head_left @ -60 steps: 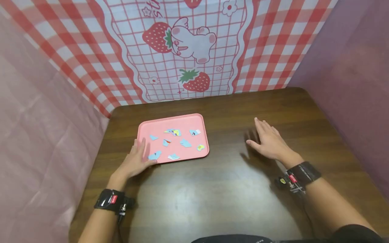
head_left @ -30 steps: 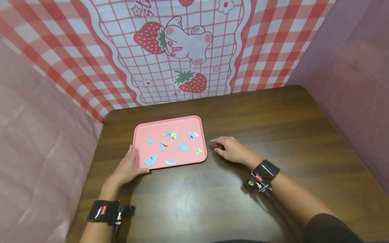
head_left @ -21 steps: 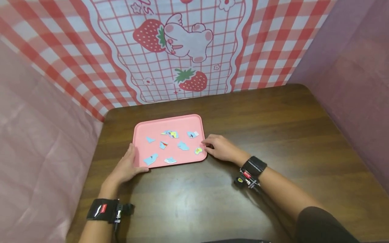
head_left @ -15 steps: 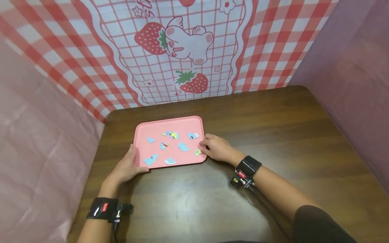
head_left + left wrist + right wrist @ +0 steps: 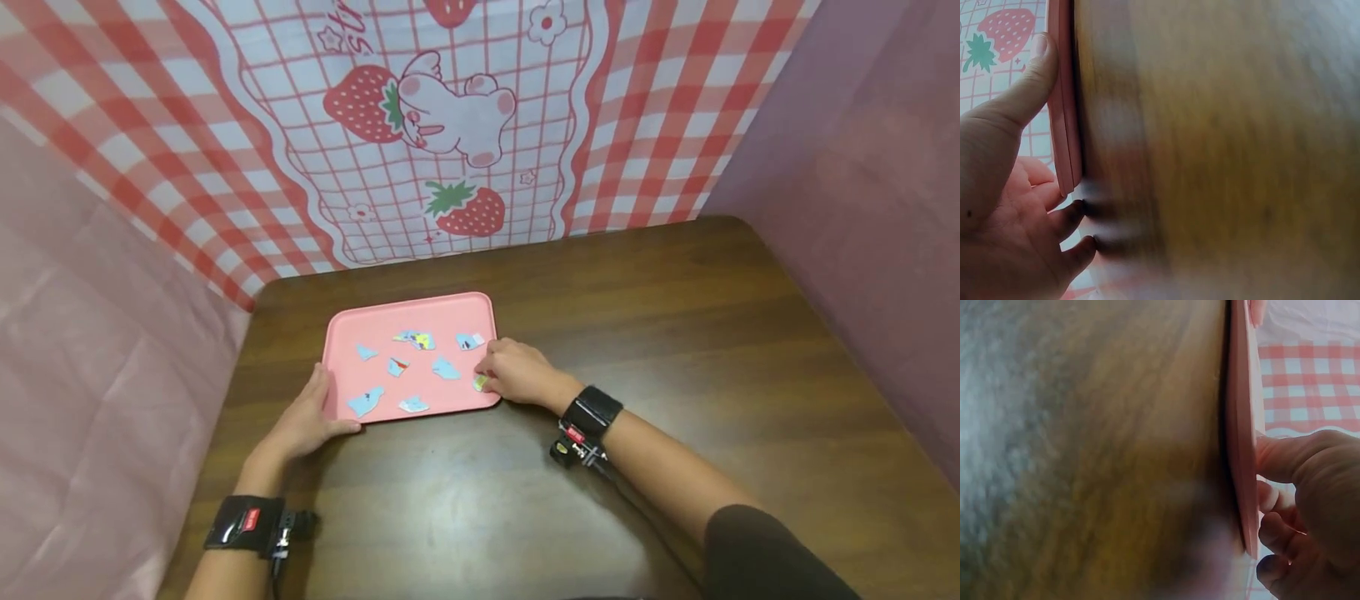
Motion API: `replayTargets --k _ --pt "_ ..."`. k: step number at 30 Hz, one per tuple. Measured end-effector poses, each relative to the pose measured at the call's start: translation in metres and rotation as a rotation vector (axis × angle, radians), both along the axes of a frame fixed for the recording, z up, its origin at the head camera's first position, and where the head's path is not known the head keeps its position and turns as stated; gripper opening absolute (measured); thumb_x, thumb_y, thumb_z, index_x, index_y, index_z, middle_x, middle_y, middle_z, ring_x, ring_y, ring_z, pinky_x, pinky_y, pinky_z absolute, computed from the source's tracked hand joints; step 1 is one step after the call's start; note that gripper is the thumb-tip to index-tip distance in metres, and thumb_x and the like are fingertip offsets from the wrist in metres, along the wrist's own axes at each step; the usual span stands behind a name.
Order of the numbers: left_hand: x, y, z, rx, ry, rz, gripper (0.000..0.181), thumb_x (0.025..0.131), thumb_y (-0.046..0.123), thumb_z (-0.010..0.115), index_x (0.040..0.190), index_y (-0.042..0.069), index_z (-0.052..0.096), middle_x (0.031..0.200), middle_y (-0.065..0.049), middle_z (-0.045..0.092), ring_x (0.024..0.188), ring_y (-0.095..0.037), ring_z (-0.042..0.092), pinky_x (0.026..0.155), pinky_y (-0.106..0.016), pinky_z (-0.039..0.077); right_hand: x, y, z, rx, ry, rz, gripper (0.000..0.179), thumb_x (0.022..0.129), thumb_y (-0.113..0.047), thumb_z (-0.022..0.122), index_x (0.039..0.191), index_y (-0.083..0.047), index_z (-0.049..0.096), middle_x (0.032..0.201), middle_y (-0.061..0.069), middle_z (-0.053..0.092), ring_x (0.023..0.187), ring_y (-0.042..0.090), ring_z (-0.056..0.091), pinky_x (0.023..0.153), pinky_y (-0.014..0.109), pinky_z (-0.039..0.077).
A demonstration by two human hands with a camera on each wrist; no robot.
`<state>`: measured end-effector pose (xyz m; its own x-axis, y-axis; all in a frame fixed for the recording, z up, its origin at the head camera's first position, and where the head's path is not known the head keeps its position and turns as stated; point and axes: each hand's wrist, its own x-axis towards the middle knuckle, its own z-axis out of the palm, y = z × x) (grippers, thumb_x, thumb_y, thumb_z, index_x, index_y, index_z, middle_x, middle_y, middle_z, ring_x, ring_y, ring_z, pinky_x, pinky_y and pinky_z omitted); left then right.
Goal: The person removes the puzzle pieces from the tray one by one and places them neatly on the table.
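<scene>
A pink tray (image 5: 420, 310) with a raised rim lies on the wooden table, several irregular puzzle pieces spread over it. My left hand (image 5: 303, 417) holds its near left corner, thumb along the front rim and fingers at the left side. At the right end, my right hand (image 5: 521, 373) reaches over the rim, its curled thumb and fingers pinching a small yellow-green puzzle piece (image 5: 480, 382), which they partly cover. A light-blue piece (image 5: 446, 368) lies just left of it, and a blue-and-white piece (image 5: 468, 342) sits behind. In the right wrist view the tray's rim (image 5: 1242, 425) hides the fingertips' work.
Also on the tray are a yellow-and-blue piece (image 5: 417, 339), one with a red stripe (image 5: 397, 367), and a large blue one (image 5: 366, 402). A checked strawberry cloth (image 5: 450, 117) hangs behind the brown table (image 5: 637, 333). Pink cloth (image 5: 90, 375) hangs at the left.
My right hand has come left from over the table's right side to the yellow-green piece, its fingers curling. My left hand has settled at the tray's corner. The pieces keep their places.
</scene>
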<state>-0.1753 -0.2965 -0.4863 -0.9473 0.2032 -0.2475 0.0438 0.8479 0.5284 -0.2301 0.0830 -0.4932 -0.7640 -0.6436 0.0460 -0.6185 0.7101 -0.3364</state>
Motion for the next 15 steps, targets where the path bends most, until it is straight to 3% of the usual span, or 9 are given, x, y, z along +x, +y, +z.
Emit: replayTargets --k 2,5,15 --pt "0.0011 -0.0004 0.0007 -0.005 0.006 0.000 0.131 0.079 0.053 0.082 0.156 -0.010 -0.003 0.163 -0.032 -0.004 0.149 -0.049 0.007 0.117 -0.061 0.016 0.0007 -0.0018 -0.0010 -0.002 -0.026 -0.008 0.023 0.087 -0.023 0.078 0.109 -0.020 0.081 0.090 -0.004 0.058 0.089 0.018 0.057 0.068 0.032 0.047" --pt "0.0014 -0.0002 0.0027 0.003 0.014 -0.003 0.130 0.080 0.051 0.082 0.156 -0.010 -0.003 0.163 -0.032 -0.004 0.149 -0.050 0.008 0.117 -0.061 0.017 0.0009 -0.0036 -0.0013 -0.025 -0.030 -0.023 0.020 0.087 -0.021 0.078 0.106 -0.020 0.081 0.091 -0.004 0.059 0.090 0.018 0.057 0.070 0.033 0.048" --pt "0.0021 -0.0021 0.0039 0.006 0.007 0.003 0.128 0.081 0.052 0.081 0.156 -0.010 -0.002 0.163 -0.031 -0.005 0.149 -0.050 0.007 0.117 -0.062 0.015 0.0004 -0.0091 -0.0031 -0.031 0.039 -0.014 0.014 0.084 -0.019 0.080 0.098 -0.018 0.075 0.099 -0.002 0.060 0.092 0.021 0.055 0.077 0.036 0.048"
